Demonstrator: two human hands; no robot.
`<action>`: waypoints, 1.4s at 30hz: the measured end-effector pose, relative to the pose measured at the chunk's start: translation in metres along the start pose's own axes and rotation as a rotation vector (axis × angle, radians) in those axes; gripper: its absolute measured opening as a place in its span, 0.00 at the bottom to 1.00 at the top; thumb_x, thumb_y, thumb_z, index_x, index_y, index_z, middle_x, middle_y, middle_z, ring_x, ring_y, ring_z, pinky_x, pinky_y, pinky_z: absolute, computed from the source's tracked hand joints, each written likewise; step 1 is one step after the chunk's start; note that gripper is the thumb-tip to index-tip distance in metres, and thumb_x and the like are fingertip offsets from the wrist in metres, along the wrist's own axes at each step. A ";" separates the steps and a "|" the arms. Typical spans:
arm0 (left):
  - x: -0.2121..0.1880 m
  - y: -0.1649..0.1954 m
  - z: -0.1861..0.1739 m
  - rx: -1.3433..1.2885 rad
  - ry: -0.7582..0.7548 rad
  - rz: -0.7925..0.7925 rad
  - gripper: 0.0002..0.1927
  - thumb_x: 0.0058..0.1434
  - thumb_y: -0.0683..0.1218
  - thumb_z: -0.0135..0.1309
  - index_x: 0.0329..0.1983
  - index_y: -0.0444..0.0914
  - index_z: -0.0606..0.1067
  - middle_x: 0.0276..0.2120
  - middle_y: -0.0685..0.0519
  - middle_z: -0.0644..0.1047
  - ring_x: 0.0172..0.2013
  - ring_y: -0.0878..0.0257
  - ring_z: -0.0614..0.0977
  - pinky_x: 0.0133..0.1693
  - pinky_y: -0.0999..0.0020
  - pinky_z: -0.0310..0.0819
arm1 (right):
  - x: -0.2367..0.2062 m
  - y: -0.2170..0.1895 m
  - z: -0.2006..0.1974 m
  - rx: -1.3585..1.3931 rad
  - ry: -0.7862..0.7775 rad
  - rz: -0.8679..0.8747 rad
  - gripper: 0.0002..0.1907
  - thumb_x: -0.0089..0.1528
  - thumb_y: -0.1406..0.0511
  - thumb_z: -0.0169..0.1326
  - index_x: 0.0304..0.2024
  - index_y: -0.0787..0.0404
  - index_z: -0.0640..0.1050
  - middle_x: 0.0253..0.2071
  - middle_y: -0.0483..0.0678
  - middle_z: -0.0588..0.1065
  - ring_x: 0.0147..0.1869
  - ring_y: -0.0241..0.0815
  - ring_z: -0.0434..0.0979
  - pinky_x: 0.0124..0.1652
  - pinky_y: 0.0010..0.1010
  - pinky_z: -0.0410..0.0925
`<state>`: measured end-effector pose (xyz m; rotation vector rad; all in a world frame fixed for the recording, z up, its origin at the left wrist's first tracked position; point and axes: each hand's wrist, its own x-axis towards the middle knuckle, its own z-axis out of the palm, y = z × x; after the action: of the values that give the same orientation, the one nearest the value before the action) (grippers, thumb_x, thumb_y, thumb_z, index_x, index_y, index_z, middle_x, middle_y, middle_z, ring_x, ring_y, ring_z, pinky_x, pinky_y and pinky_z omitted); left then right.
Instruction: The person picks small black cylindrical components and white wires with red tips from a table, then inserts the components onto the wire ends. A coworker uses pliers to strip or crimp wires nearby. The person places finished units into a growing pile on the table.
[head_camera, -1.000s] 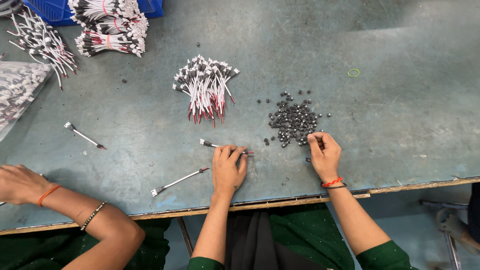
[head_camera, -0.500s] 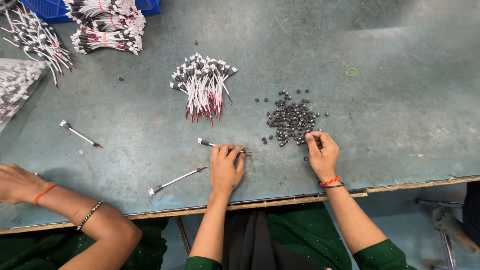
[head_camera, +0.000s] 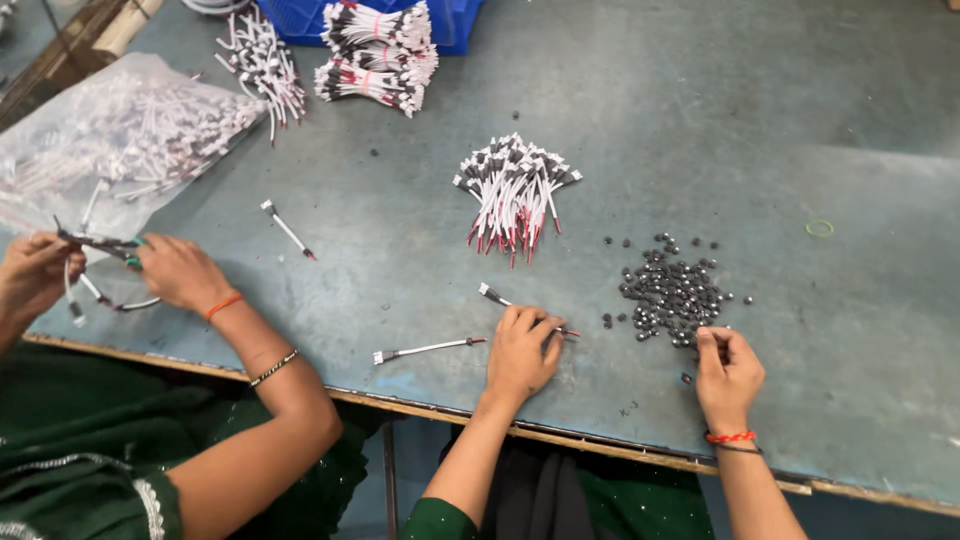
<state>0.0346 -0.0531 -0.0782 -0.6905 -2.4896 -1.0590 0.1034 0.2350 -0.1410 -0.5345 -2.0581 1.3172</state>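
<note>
Wire lead (head_camera: 500, 297) pinned under left hand (head_camera: 522, 352), right hand (head_camera: 727, 372) grip pinching black bead (head_camera: 708, 338)

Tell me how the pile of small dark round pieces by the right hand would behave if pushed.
The pile of small dark pieces would likely scatter rather than slide together: strays already lie apart around it. They look rounded, so some may roll on the flat table. Each seems light and fiddly; the right hand pinches at its edge.

The table (head_camera: 760, 130) is a worn grey-green. The fanned wire bundle (head_camera: 515, 190) is white with black heads and red tips (likewise the loose wire (head_camera: 428, 348)). The small beads (head_camera: 672, 290) look dark grey, perhaps black. The crate (head_camera: 455, 25) is blue.
</note>
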 end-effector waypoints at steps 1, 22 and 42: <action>0.001 -0.001 0.000 -0.005 0.000 -0.007 0.11 0.56 0.44 0.61 0.43 0.42 0.82 0.41 0.53 0.77 0.47 0.53 0.75 0.50 0.57 0.71 | 0.001 0.003 0.001 -0.006 -0.002 0.003 0.09 0.70 0.65 0.59 0.41 0.66 0.80 0.30 0.39 0.74 0.32 0.25 0.67 0.34 0.21 0.64; 0.018 0.015 0.013 0.020 -0.039 -0.027 0.11 0.57 0.45 0.61 0.43 0.43 0.82 0.40 0.54 0.76 0.47 0.55 0.74 0.51 0.58 0.70 | 0.025 0.017 -0.012 0.014 -0.015 0.010 0.09 0.70 0.65 0.59 0.44 0.67 0.80 0.33 0.39 0.75 0.34 0.25 0.69 0.36 0.20 0.65; -0.055 -0.070 -0.006 0.092 0.069 -0.010 0.09 0.58 0.48 0.59 0.41 0.46 0.81 0.41 0.57 0.76 0.50 0.56 0.75 0.52 0.59 0.73 | -0.042 0.048 0.048 0.112 -0.093 -0.124 0.05 0.73 0.73 0.53 0.43 0.72 0.76 0.35 0.47 0.76 0.36 0.30 0.73 0.38 0.20 0.66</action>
<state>0.0415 -0.1159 -0.1407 -0.6046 -2.4676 -0.9486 0.1003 0.1970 -0.2118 -0.2971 -2.0418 1.3967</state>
